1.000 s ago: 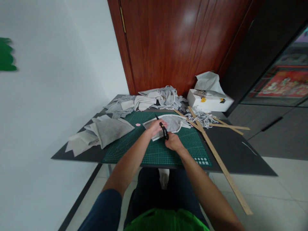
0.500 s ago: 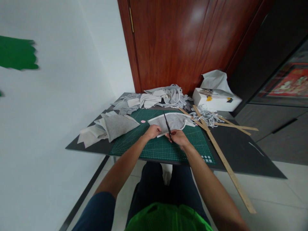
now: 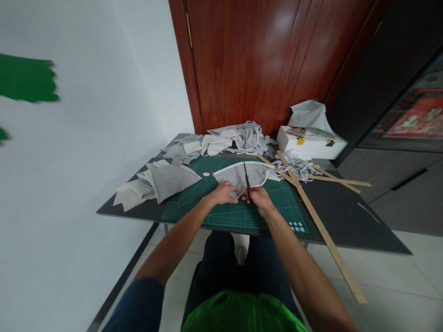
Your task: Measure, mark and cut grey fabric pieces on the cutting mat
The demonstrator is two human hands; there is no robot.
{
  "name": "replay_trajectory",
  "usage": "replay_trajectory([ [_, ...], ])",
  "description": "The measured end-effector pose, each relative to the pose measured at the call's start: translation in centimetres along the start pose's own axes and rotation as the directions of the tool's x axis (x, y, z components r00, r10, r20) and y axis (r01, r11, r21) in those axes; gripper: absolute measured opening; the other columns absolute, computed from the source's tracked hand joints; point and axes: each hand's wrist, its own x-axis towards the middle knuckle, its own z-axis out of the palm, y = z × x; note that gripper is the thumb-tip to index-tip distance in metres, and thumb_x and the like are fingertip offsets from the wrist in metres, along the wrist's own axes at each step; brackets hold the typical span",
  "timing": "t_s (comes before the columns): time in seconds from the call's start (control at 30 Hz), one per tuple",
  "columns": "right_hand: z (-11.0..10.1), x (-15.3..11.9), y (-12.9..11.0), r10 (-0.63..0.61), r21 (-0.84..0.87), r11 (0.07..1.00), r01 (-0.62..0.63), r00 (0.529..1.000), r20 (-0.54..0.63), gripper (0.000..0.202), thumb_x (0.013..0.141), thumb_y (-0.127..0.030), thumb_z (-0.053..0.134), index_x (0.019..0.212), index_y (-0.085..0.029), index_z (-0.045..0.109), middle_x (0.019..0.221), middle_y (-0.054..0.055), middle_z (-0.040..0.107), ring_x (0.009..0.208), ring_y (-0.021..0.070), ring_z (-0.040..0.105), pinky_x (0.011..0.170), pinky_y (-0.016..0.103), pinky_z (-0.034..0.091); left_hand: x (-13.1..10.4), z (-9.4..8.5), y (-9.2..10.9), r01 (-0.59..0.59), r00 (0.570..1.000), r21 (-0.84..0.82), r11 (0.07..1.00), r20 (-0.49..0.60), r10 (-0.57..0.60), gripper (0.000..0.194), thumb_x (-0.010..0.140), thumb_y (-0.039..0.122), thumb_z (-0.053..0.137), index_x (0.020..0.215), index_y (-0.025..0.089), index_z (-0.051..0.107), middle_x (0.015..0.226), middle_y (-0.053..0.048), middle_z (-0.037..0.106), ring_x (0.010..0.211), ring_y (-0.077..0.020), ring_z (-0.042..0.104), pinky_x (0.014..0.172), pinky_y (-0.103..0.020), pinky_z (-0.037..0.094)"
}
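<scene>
A grey fabric piece (image 3: 232,176) with pale edges lies on the green cutting mat (image 3: 221,214). My left hand (image 3: 224,192) rests on its lower left part, thumb and fingers apart in a loose curve. Black scissors (image 3: 247,177) are in my right hand (image 3: 259,198), whose fingers wrap round the handles. Their blades point away from me across the fabric and look nearly closed. The handles are partly covered by my fingers.
Folded grey fabric pieces (image 3: 171,177) lie to the left, and a fabric heap (image 3: 238,138) is at the back. On the right are wooden rulers (image 3: 321,226), a tangle of thin strips (image 3: 297,166) and a white box (image 3: 311,144). One ruler overhangs the table's front edge.
My right hand and the scissors have shifted slightly to the right, the blades turning more upright. My left hand has moved a little right and nearer me, its fingers opening from a pinch.
</scene>
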Motion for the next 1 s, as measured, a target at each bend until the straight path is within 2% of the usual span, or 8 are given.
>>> replay_trajectory([
  [0.2,1.0,1.6,1.1,-0.040,0.000,0.999,0.040,0.998,-0.054,0.014,0.084,-0.028,0.071,0.080,-0.016,0.066,0.077,0.006,0.074,0.067,0.0165,0.072,0.051,0.020,0.049,-0.5,0.0,0.1,-0.071,0.995,0.039,0.997,0.076,0.068,0.037,0.077,0.043,0.085,0.112,0.032,0.083,0.125,-0.006,0.068,0.120,-0.0273,0.061,0.110,-0.038,0.043],
  [0.3,1.3,2.2,1.9,-0.046,0.005,0.999,0.047,0.996,-0.076,0.013,0.086,-0.028,0.068,0.079,-0.017,0.066,0.074,0.004,0.072,0.060,0.0140,0.068,0.053,0.021,0.051,-0.1,-0.2,0.0,-0.117,0.988,0.009,0.993,0.098,0.115,0.025,0.083,0.026,0.075,0.104,0.034,0.086,0.123,-0.005,0.071,0.116,-0.0239,0.063,0.109,-0.035,0.043],
  [0.4,1.0,2.4,2.2,-0.037,0.017,0.999,0.039,0.995,-0.091,0.013,0.086,-0.024,0.066,0.076,-0.017,0.066,0.071,0.004,0.070,0.058,0.0141,0.067,0.048,0.020,0.049,0.9,-0.6,-0.3,-0.161,0.976,0.020,0.987,0.154,0.156,0.037,0.081,0.012,0.063,0.099,0.033,0.087,0.120,-0.004,0.075,0.113,-0.0220,0.064,0.110,-0.036,0.041],
  [0.57,0.2,2.5,1.9,0.018,-0.043,0.999,-0.023,0.995,-0.099,0.010,0.087,-0.020,0.065,0.078,-0.015,0.068,0.074,0.006,0.071,0.066,0.0168,0.071,0.045,0.019,0.048,3.4,0.3,-0.2,-0.167,0.985,0.061,0.984,0.054,0.164,0.039,0.081,0.008,0.055,0.096,0.027,0.086,0.113,-0.007,0.077,0.116,-0.0237,0.064,0.112,-0.040,0.043],
  [0.7,-0.3,2.6,1.4,0.045,-0.027,0.998,-0.048,0.993,-0.112,0.014,0.088,-0.016,0.063,0.075,-0.014,0.068,0.069,0.006,0.070,0.061,0.0156,0.069,0.044,0.019,0.046,4.8,1.6,0.3,-0.112,0.994,0.076,0.991,0.018,0.111,0.034,0.088,0.020,0.064,0.118,0.025,0.079,0.136,-0.010,0.070,0.133,-0.0271,0.059,0.119,-0.042,0.042],
  [0.77,-0.7,2.6,1.1,0.069,0.024,0.998,-0.066,0.992,-0.109,0.018,0.089,-0.015,0.062,0.071,-0.014,0.066,0.067,0.005,0.069,0.058,0.0147,0.069,0.042,0.018,0.044,5.1,1.9,0.4,-0.050,0.998,0.108,0.993,0.052,0.045,0.044,0.089,0.033,0.069,0.132,0.026,0.072,0.153,-0.012,0.060,0.145,-0.0301,0.050,0.124,-0.047,0.037],
  [0.9,-1.6,2.9,0.8,0.166,0.160,0.977,-0.144,0.977,-0.135,0.019,0.092,-0.016,0.062,0.074,-0.013,0.065,0.067,0.007,0.071,0.053,0.0147,0.069,0.040,0.019,0.044,5.7,1.4,0.0,0.020,0.988,0.208,0.978,0.143,-0.051,0.061,0.094,0.049,0.063,0.152,0.033,0.055,0.172,-0.009,0.036,0.160,-0.0310,0.029,0.130,-0.058,0.019],
  [1.0,-2.2,3.7,0.5,0.227,0.239,0.953,-0.183,0.959,-0.169,0.016,0.094,-0.019,0.064,0.079,-0.013,0.065,0.066,0.008,0.072,0.050,0.0156,0.068,0.040,0.020,0.046,6.6,0.5,-0.9,0.019,0.979,0.248,0.969,0.192,-0.068,0.067,0.095,0.054,0.060,0.158,0.035,0.047,0.176,-0.006,0.028,0.163,-0.0291,0.023,0.131,-0.057,0.014],
])
